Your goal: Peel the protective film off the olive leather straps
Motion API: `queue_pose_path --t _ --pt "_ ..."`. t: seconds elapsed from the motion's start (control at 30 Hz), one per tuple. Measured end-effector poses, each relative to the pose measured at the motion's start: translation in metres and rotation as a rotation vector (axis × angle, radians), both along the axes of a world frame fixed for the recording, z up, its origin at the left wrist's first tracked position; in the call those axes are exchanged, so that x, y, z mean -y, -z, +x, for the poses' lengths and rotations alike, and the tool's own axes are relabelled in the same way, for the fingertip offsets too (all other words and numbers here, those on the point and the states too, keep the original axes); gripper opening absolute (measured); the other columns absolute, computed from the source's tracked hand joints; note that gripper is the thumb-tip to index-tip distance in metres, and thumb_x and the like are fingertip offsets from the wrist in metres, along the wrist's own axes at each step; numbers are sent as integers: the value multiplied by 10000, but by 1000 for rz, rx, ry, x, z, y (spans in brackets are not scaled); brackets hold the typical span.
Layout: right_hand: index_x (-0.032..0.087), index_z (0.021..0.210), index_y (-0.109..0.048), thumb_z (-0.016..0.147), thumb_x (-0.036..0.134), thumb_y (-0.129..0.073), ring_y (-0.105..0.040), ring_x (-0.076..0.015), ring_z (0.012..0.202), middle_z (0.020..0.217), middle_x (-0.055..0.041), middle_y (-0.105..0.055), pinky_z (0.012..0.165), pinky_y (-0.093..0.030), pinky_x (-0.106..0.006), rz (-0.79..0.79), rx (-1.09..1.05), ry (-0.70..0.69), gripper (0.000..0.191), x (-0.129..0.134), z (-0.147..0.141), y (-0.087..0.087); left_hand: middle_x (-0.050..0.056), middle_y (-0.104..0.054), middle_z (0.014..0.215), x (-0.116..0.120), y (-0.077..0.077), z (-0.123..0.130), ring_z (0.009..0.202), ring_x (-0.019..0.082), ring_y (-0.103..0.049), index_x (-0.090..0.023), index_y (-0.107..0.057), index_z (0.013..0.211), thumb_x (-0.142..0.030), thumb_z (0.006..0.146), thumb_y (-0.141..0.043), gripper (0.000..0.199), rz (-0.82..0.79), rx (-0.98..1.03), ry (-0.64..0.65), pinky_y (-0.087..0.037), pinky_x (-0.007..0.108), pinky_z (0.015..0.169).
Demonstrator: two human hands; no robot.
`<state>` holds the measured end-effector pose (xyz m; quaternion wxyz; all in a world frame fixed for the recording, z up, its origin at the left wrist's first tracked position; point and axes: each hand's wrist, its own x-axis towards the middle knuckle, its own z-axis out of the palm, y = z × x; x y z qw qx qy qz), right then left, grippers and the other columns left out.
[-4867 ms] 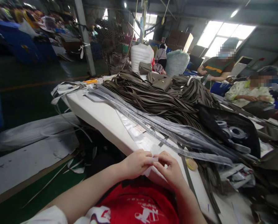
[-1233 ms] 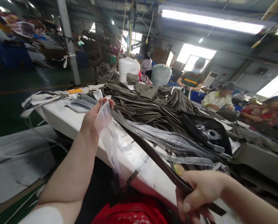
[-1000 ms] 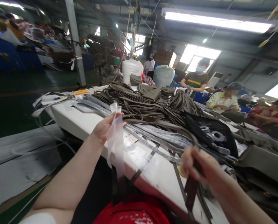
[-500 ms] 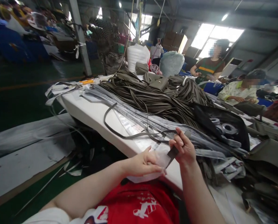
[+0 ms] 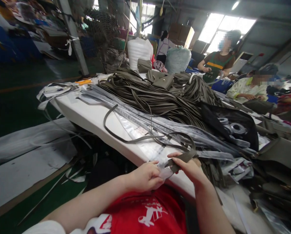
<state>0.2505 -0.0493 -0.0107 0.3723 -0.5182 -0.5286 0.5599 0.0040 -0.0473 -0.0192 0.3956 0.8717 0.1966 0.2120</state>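
Note:
My left hand (image 5: 147, 176) pinches a small piece of white, see-through wrapping (image 5: 165, 171) in front of my red apron (image 5: 135, 213). Fingers of my right hand (image 5: 188, 166) are closed round the end of an olive-brown strap (image 5: 184, 157), whose tip meets the wrapping. From there the strap loops back over the white table (image 5: 74, 112). Long clear plastic sleeves (image 5: 133, 113) lie beyond my hands, next to a big heap of similar straps (image 5: 157, 97).
Rolls of tape (image 5: 238, 128) sit in a black tray-like holder (image 5: 251, 133) at right. Olive bags (image 5: 279, 156) are piled near the right edge. Two co-workers, one standing (image 5: 217, 61) and one seated (image 5: 248, 86), are across the table. A fan (image 5: 101, 35) stands behind.
My right hand has lowered and turned, now lying along the strap near its end. My left hand has shifted slightly left, still on the wrapping. The view has tilted slightly down.

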Motion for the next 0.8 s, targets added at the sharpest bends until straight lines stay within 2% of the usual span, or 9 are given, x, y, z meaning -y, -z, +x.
queue_pose_path --t 0.1,0.13,0.2,0.27,0.37,0.43,0.53,0.67,0.8 --pt "149 1071 -696 816 412 -752 -676 -217 842 928 -100 -730 777 -535 -335 -26 -172 -50 370 13 5 2 -19 -660 692 -2 -2 -5 737 135 -634 -170 -600 655 -222 945 -497 311 -18 -2 -29 -249 380 1165" --pt "143 1029 -700 828 421 -742 -674 -215 852 953 -112 -727 790 -531 -337 -37 -222 -46 345 16 5 2 -19 -662 695 -3 -3 -6 735 134 -635 -169 -602 658 -223 950 -492 317 -25 -1 -25 -251 377 1164" --pt "136 1007 -693 852 458 -711 -635 -159 682 865 -94 -711 651 -508 -285 -60 -297 -46 358 20 0 3 -20 -664 702 -2 -6 -7 729 129 -632 -168 -613 678 -217 954 -487 307 -37 2 -7 -247 379 1167" --pt "140 1097 -670 866 494 -683 -467 -86 469 675 -21 -637 463 -368 -218 -83 -317 -46 424 21 -10 4 -17 -654 694 -1 -8 -6 720 131 -625 -167 -615 691 -209 951 -492 291 -27 4 14 -249 388 1166" --pt "127 1066 -689 881 538 -644 -310 -67 417 515 40 -489 404 -192 -201 10 -196 99 452 20 -24 2 9 -645 690 2 -9 -7 773 158 -618 -169 -598 672 -218 944 -504 292 12 13 45 -384 342 1054" --pt "135 991 -712 896 539 -626 -332 -81 445 513 33 -468 409 -193 -206 159 -131 278 424 22 -25 -5 32 -668 736 2 -9 -11 854 181 -618 -173 -607 688 -233 947 -508 284 29 17 44 -439 303 953" --pt "178 999 -721 926 487 -609 -408 -105 507 567 15 -494 429 -256 -211 360 -156 459 336 29 -17 -21 39 -684 779 1 -9 -21 885 182 -614 -175 -638 746 -235 963 -488 270 51 0 18 -434 296 935" --pt "217 990 -731 933 452 -609 -437 -117 532 579 7 -508 438 -289 -223 460 -162 446 271 35 -16 -38 46 -678 785 0 -12 -29 863 177 -609 -172 -627 733 -242 973 -462 299 71 -20 24 -446 279 900" --pt "225 992 -734 931 447 -610 -435 -115 521 594 2 -534 437 -309 -229 451 -121 403 261 34 -24 -38 34 -691 781 4 -16 -27 851 170 -627 -183 -618 737 -229 972 -459 288 118 -19 48 -411 319 1004"
